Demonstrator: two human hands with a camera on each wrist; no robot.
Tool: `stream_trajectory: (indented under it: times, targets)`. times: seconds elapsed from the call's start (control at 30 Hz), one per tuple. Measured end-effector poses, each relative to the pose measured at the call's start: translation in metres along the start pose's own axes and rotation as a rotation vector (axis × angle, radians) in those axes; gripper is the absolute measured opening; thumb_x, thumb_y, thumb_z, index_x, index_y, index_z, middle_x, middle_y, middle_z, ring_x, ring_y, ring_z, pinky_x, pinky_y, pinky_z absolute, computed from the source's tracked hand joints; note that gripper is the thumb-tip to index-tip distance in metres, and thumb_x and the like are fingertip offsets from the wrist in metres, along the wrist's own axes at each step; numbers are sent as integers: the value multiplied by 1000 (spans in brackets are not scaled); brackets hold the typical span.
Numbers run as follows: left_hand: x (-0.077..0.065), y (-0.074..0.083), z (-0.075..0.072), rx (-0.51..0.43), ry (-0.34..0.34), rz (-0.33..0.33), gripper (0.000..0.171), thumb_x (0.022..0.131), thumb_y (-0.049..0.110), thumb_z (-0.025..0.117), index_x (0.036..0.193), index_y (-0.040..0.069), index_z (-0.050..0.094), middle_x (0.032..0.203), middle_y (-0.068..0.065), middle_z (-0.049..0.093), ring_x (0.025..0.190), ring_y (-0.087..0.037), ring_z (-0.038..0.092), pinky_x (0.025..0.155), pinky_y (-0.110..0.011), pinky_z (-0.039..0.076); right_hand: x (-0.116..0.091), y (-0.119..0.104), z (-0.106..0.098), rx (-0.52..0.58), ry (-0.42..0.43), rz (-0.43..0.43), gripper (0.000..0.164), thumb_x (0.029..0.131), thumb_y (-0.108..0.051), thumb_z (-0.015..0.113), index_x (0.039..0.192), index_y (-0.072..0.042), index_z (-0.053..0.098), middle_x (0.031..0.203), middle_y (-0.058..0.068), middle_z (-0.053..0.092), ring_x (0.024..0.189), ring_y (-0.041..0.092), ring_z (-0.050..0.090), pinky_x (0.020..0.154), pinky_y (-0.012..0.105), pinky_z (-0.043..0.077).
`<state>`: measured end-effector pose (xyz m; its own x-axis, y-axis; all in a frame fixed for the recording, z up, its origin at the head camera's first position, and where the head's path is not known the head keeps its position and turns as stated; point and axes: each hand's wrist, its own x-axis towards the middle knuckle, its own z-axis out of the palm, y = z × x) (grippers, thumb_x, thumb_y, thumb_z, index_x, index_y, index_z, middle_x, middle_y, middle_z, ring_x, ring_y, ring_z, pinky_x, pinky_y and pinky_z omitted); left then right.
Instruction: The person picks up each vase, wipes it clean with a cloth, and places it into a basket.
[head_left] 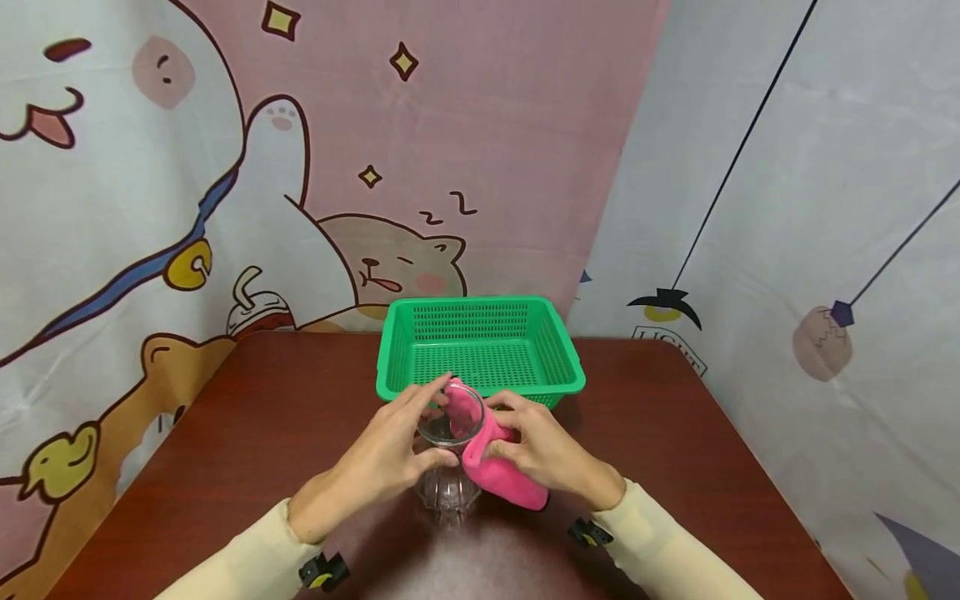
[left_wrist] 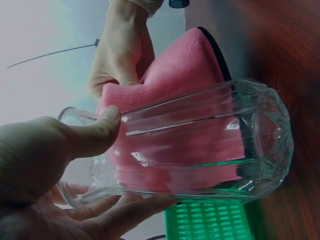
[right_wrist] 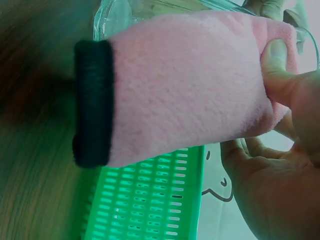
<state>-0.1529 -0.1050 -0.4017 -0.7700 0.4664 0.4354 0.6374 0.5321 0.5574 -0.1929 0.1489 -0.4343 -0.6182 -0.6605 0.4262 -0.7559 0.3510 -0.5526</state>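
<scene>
**Glass and pink cloth meet at the near side of the green basket**

And here we are at the middle of the reddish-brown surface, where a clear glass vase stands roughly upright, mouth up, between two hands. The left hand has it from the left: thumb on the near side, fingers curled round the far side, a firm grip just below the rim. Over on the right, the right hand pinches a pink cloth, thumb on one side, fingers on the other, the fluffy fabric pressed against the right side of the glass. A dark band edges the cloth's lower end. Does any of it go inside the mouth? Cannot tell from here. Nor can I tell whether the base touches the surface.

Now look just beyond: the green basket, slotted all round, sits on the far part of the surface. It blocks the space directly behind the vase, while the fingers, glass and cloth cover part of its near rim. Left and right of the basket, bare wood shows. Behind it all hangs a cartoon-printed curtain, and down at the near side come two cream sleeves, a small dark device at each wrist.
</scene>
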Motion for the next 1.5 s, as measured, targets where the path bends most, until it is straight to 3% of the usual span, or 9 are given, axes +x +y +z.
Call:
stream_trajectory:
  times: [0.2, 0.43, 0.7, 1.0, 1.2, 1.5]
  targets:
    - [-1, 0, 2, 15, -3, -6, 103, 73, 31, 85, 154, 22, 22, 122, 0, 53, 100, -6, 57, 73, -25, 51, -1, 1, -1, -33, -51, 14, 16, 87, -24, 74, 95, -37, 72, 112, -11, 55, 118, 9, 47, 91, 29, 46]
    - [0, 2, 1, 62, -13, -27, 104, 72, 33, 85, 154, 24, 22, 117, 11, 48, 95, -2, 54, 72, -22, 48, -6, 6, 2, -54, -95, 24, 8, 86, -30, 73, 93, -36, 73, 112, -8, 55, 111, 11, 51, 87, 28, 48]
    - [-2, 3, -3, 89, -20, -20, 101, 74, 35, 84, 154, 22, 23, 119, -1, 52, 90, -3, 55, 70, -23, 47, -6, 10, 10, -77, -122, 9, 17, 86, -21, 76, 90, -37, 74, 111, -9, 55, 110, 8, 51, 87, 24, 47]
    - [0, 2, 0, 90, -33, -15, 101, 74, 34, 84, 154, 23, 22, 120, 1, 51, 87, -5, 53, 72, -24, 47, -11, 21, 16, -110, -163, 48, 23, 81, -12, 79, 93, -31, 74, 105, -9, 59, 107, 7, 53, 87, 24, 47]
    - [-1, 2, 0, 91, -33, -8, 102, 74, 32, 85, 153, 24, 22, 120, -2, 53, 84, -8, 52, 70, -24, 46, -15, 26, 23, -157, -207, 44, 21, 77, -10, 81, 77, -27, 70, 89, -13, 58, 103, 8, 55, 86, 21, 46]
    - [2, 0, 1, 83, -54, -19, 103, 75, 30, 84, 154, 26, 18, 122, -3, 51, 81, -8, 51, 68, -22, 47, -16, 30, 23, -124, -192, 64, 27, 75, -7, 82, 80, -32, 70, 87, -16, 60, 100, 6, 55, 82, 20, 48]
